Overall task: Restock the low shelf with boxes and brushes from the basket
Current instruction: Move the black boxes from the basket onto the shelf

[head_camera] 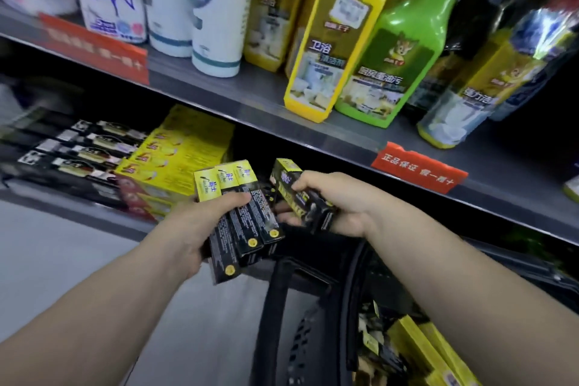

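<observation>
Your left grip (pixel 200 222) clasped three black-and-yellow boxes (pixel 247 219) in a fan, just before the front edge of the low shelf (pixel 78 202). Your right grip (pixel 332 207) curled round a fourth box (pixel 297 194) beside them, fingers hiding most of its print. The basket (pixel 300 348) sat below, its yellow packs (pixel 423 348) cut off at the bottom. Blurred black packs (pixel 78 147) lay toward the shelf's left end.

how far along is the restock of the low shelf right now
Done: stacked yellow boxes and black packs sit on the low shelf. In hand: the left hand grips three black-and-yellow boxes, the right hand a fourth box. Left: more boxes lie in the basket, so it looks partway.
</observation>
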Action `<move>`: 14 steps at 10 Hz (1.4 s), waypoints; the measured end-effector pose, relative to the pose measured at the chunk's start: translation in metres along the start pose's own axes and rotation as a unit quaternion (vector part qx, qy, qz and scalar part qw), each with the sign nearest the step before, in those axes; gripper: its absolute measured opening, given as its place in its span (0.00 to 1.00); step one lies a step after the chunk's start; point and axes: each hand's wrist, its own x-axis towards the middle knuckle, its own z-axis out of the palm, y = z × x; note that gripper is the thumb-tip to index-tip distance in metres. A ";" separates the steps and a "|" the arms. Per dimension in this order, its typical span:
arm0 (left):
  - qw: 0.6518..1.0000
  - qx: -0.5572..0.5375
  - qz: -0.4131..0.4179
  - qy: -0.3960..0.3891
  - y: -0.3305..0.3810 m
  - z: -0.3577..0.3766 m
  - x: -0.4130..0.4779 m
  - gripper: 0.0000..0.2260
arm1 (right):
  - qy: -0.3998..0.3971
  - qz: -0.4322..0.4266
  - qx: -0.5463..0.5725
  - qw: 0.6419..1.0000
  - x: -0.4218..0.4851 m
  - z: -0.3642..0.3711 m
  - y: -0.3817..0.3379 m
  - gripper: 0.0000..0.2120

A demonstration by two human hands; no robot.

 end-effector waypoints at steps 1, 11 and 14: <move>0.997 -0.014 0.019 0.072 -0.005 -0.018 0.013 0.21 | 0.054 -0.004 -0.158 0.986 0.039 -0.001 -0.008 0.12; 0.985 -0.112 0.040 0.123 -0.009 -0.031 0.046 0.27 | -0.013 -0.126 -0.498 0.858 0.139 0.049 -0.017 0.15; 0.983 -0.160 0.019 0.089 -0.003 -0.018 0.044 0.17 | -0.098 -0.134 -0.317 0.934 0.078 0.031 0.003 0.13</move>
